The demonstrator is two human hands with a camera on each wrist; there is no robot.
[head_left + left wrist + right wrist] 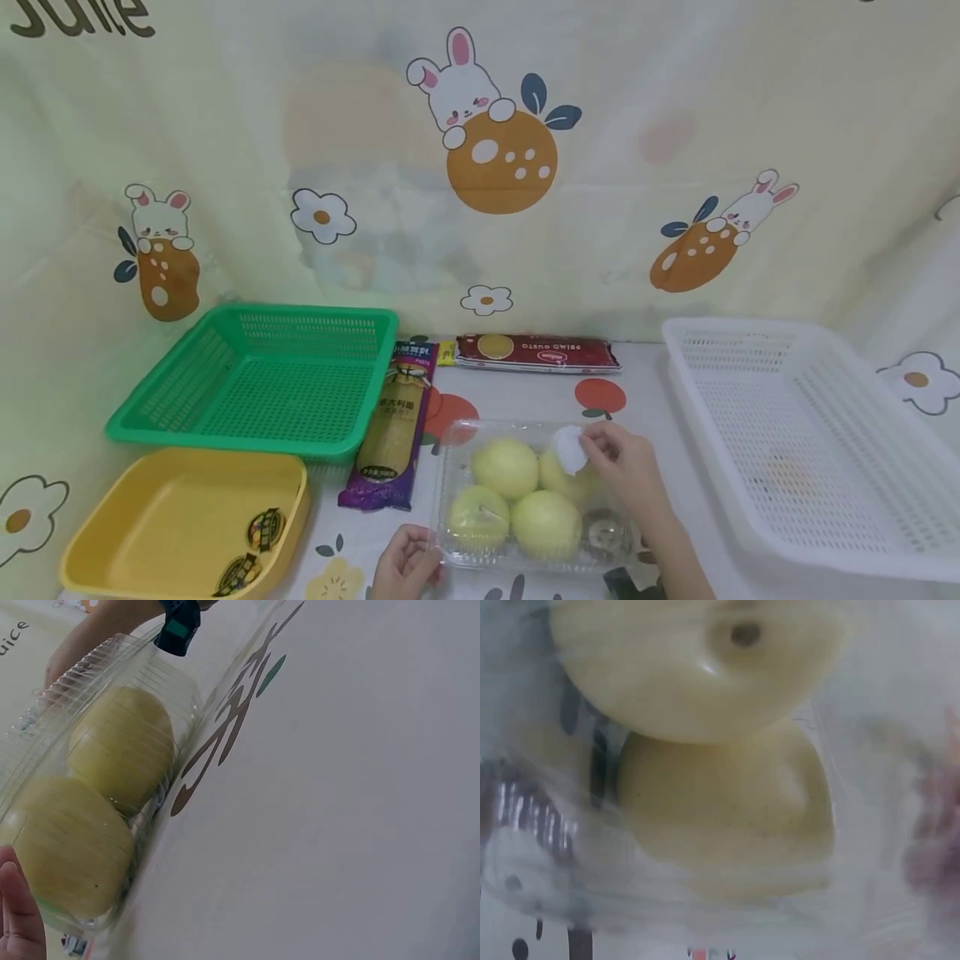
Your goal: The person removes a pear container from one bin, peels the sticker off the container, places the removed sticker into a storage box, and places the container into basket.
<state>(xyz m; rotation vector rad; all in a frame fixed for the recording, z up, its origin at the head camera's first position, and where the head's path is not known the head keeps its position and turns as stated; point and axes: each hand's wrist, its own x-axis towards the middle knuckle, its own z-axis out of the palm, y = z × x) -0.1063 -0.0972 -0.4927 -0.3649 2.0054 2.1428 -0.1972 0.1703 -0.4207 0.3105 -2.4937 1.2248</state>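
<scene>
A clear plastic box (510, 562) with several yellow-green, apple-like fruits (124, 746) inside sits on the table in the head view. My right hand (626, 462) pinches the edge of a white label (570, 451) over the box's far right part. At the near left corner, my left hand (408, 562) holds the box with bent fingers; its fingertip (19, 904) shows at the corner in the left wrist view. Close up in the right wrist view, two fruits (727, 810) show through the blurred plastic.
A green basket (251, 446) and a yellow basin (180, 458) stand on the left. Between them and the box lies a pasta packet (393, 425). Behind the box is a dark red packet (536, 353). A white basket (750, 508) stands on the right, with a printed curtain (615, 250) behind.
</scene>
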